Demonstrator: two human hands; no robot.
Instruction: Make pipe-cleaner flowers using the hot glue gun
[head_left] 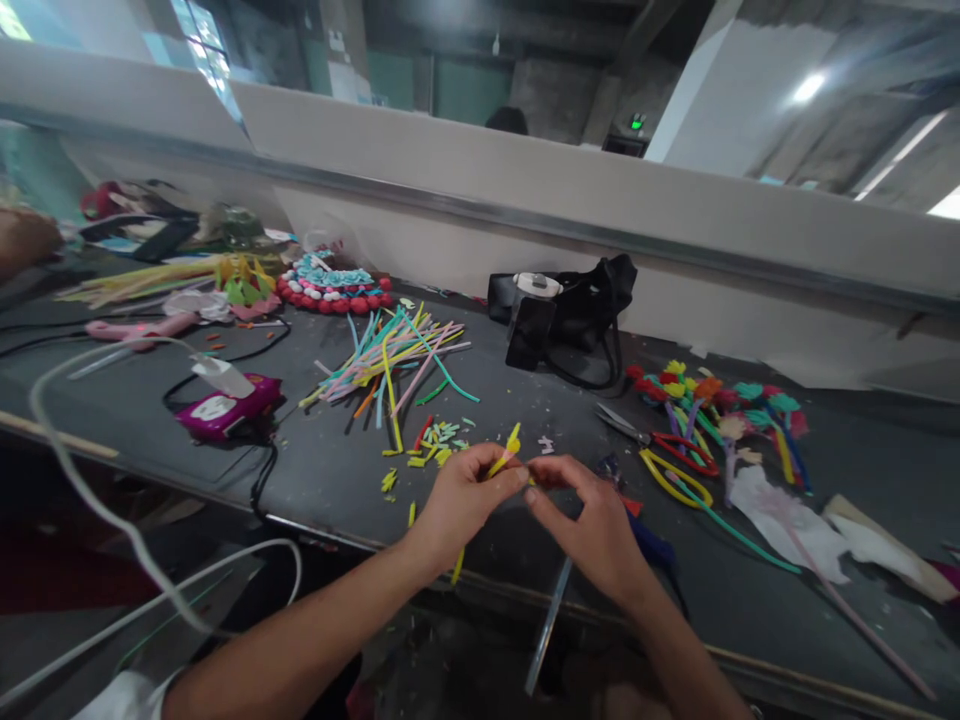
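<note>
A bent yellow pipe cleaner [510,447] sticks up from my left hand [471,495], which pinches it between thumb and fingers. My right hand [589,515] meets the left at the fingertips, thumb and forefinger closed on a small yellow pipe cleaner piece [532,481], mostly hidden. Under the right hand lies a blue glue gun [651,540], partly covered, with a clear glue stick [550,625] jutting past the table edge. Short cut pieces [442,440] in yellow and green are scattered just beyond my left hand. Scissors [679,462] with red and yellow handles rest open to the right.
Loose pipe cleaners [394,360] are piled mid-table. Finished fuzzy flowers [712,395] lie at right, near crumpled white paper [787,520]. A black bag [592,300] leans on the wall. At left are a purple power socket [232,408], a white cable, and a pink glue gun [142,328].
</note>
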